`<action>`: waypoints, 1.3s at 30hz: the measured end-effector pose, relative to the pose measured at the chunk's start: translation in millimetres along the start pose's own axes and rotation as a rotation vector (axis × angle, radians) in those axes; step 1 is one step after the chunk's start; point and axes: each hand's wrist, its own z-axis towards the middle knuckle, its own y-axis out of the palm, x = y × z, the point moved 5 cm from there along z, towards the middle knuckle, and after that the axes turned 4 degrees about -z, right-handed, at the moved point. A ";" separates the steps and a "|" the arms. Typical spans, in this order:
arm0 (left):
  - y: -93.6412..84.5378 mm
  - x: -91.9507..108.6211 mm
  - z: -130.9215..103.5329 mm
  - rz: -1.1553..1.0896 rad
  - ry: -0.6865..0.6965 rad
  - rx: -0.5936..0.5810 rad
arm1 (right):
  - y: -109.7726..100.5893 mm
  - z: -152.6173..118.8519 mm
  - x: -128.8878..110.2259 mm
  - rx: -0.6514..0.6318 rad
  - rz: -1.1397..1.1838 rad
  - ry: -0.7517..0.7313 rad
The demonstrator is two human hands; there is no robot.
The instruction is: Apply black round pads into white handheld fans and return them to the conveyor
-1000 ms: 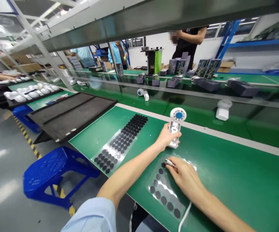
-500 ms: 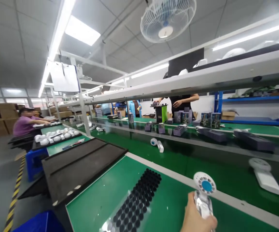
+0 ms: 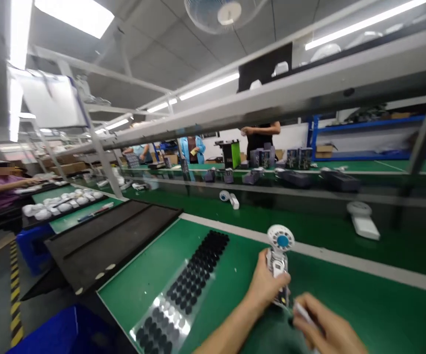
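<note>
Head view: the left grip is clamped around the handle of a small white fan, held over the green desk. Change noted within the last second: the right grip, pinching a white tool, has left another disc sheet and sits just beside the fan's lower end. A dark item shows at the tool's tip, too blurred to identify. Work appears transferred from sheet to fan. Left of the fan lies a sheet of black discs.
</note>
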 end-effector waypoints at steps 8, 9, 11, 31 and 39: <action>23.4 6.1 -51.8 -0.076 -0.111 -0.204 | -60.2 -2.1 -29.7 0.053 -0.079 -0.034; 25.2 4.9 -53.2 -0.072 -0.110 -0.217 | -56.4 -1.2 -33.8 0.036 -0.095 -0.062; 27.0 3.8 -52.9 -0.048 -0.082 -0.226 | -49.7 -1.0 -38.9 0.029 -0.118 -0.086; 24.8 13.5 -51.6 0.134 0.091 -0.205 | -47.1 5.7 -27.9 0.052 0.008 0.065; 27.2 7.6 -55.1 0.214 0.052 -0.240 | -58.1 16.3 -2.3 -0.054 0.380 0.295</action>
